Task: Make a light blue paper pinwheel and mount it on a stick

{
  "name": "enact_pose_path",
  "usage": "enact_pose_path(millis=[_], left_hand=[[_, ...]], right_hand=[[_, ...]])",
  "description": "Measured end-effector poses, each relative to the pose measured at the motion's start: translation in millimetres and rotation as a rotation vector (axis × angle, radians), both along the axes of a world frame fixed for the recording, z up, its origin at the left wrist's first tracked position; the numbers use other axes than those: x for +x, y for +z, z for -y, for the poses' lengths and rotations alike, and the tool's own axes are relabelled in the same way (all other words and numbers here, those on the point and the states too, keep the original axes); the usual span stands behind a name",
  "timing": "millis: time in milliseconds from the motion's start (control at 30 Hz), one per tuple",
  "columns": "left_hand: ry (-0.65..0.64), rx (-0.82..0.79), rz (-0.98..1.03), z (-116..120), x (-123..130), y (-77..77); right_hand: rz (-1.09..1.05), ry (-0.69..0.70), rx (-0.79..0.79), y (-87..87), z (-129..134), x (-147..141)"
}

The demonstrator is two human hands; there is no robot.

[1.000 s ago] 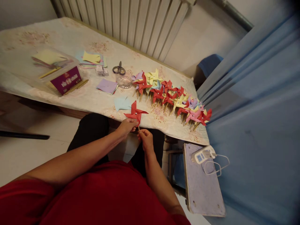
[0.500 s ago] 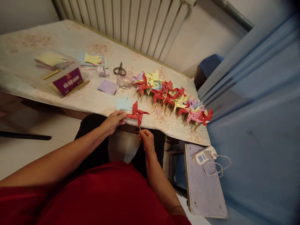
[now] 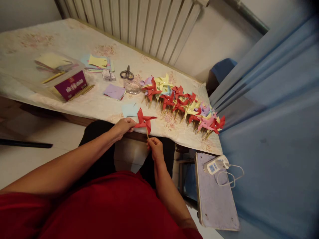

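Observation:
A red paper pinwheel (image 3: 145,121) on a thin stick is held up at the table's front edge, above my lap. My left hand (image 3: 125,126) pinches the tip of its left blade. The stick below the blades is gripped between the fingers of my right hand (image 3: 156,148). Just behind the pinwheel lies a light blue paper sheet (image 3: 129,110). Farther back are a stack of purple paper squares (image 3: 114,92) and a clear glass dish (image 3: 133,87); what the dish holds is too small to tell.
Several finished pinwheels (image 3: 179,104) stand close together on the right of the table. Scissors (image 3: 127,73), small boxes (image 3: 109,75), more coloured paper (image 3: 98,62) and a plastic bag with a purple label (image 3: 71,85) lie left. A stool (image 3: 216,205) bears a power strip (image 3: 215,165).
The red pinwheel's blades have turned slightly on the stick, and its head has shifted a little left. Both hands keep their grip. The view has moved slightly.

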State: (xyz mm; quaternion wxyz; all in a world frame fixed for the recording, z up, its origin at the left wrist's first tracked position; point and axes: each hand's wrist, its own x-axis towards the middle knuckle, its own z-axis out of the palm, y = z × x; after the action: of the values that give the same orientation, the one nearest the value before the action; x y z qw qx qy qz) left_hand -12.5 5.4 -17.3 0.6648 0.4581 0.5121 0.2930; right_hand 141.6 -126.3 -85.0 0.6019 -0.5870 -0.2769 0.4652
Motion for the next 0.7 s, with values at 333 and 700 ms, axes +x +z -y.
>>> enact_pose_path(millis=[333, 700], left_hand=[[-0.102, -0.099, 0.026, 14.2, 6.8, 1.5], [-0.140, -0.070, 0.117, 29.7, 21.8, -7.0]], right_hand=[[0.009, 0.002, -0.018, 1.9, -0.1, 0.0], [0.015, 0.015, -0.022, 4.1, 0.5, -0.8]])
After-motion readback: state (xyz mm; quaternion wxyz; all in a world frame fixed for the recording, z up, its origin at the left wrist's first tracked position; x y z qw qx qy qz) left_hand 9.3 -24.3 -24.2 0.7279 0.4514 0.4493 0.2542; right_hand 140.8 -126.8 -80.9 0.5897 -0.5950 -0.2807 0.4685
